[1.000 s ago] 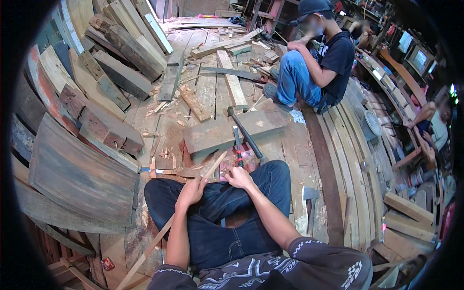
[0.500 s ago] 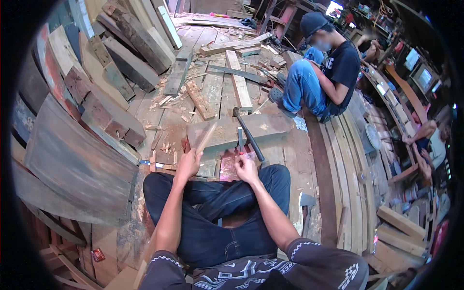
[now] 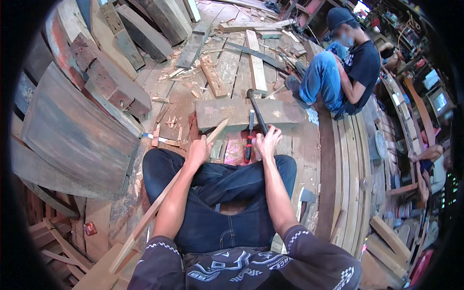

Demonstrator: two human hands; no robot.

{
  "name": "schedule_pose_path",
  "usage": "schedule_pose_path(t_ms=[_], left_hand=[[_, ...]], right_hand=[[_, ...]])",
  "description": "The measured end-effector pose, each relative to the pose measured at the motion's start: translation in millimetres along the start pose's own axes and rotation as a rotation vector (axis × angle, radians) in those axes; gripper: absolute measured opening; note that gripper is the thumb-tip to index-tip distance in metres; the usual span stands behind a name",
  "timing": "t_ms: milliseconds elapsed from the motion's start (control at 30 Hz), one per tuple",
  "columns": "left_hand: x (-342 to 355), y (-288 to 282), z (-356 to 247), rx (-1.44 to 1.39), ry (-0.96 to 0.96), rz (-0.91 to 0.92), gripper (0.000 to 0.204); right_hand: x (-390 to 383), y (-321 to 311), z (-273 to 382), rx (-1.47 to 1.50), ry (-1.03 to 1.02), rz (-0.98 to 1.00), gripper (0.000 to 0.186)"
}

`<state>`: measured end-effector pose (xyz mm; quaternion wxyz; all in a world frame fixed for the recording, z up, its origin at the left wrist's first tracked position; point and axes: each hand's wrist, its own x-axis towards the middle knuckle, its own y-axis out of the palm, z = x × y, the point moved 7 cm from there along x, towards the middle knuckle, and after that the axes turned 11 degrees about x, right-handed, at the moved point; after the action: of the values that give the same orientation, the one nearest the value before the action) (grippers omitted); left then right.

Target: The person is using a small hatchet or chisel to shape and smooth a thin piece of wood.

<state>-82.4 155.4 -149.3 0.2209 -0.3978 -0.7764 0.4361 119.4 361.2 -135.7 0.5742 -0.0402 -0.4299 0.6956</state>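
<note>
My left hand [image 3: 198,151] is closed around a long, thin wooden strip [image 3: 145,220], which slants back under my left forearm. Its tapered tip points up over a thick wooden block [image 3: 227,110] lying across the floor in front of my crossed legs. My right hand [image 3: 268,143] has its fingers curled over the lower end of a hammer's dark handle [image 3: 259,112]; the head rests on the block. Just left of that hand lies a chisel [image 3: 248,148] with a red and black grip, its blade against the block and nothing holding it.
Ahead on the right a person [image 3: 345,67] in a cap crouches. Planks and beams [image 3: 116,104] lean at the left, beside a curved board [image 3: 79,135]. Long timbers [image 3: 348,169] run along the right. An axe-like blade [image 3: 307,195] lies by my right knee. Wood chips litter the floor.
My right hand has let go of the chisel and moved right onto the hammer handle. The chisel now lies by the block. My left hand still grips the strip.
</note>
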Motion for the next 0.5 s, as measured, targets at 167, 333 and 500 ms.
schedule_pose_path(t_ms=[167, 333, 500], left_hand=[[-2.0, -1.4, 0.5, 0.032, 0.02, -0.014, 0.03], [-2.9, 0.6, -3.2, 0.084, 0.021, 0.02, 0.029], [-4.9, -0.3, -4.3, 0.091, 0.007, 0.045, 0.031]], right_hand=[[-5.6, 2.7, 15.2, 0.341, -0.035, 0.086, 0.01], [-17.5, 43.5, -3.0, 0.213, 0.069, 0.519, 0.021], [-38.9, 72.2, -30.7, -0.113, 0.117, 0.856, 0.034]])
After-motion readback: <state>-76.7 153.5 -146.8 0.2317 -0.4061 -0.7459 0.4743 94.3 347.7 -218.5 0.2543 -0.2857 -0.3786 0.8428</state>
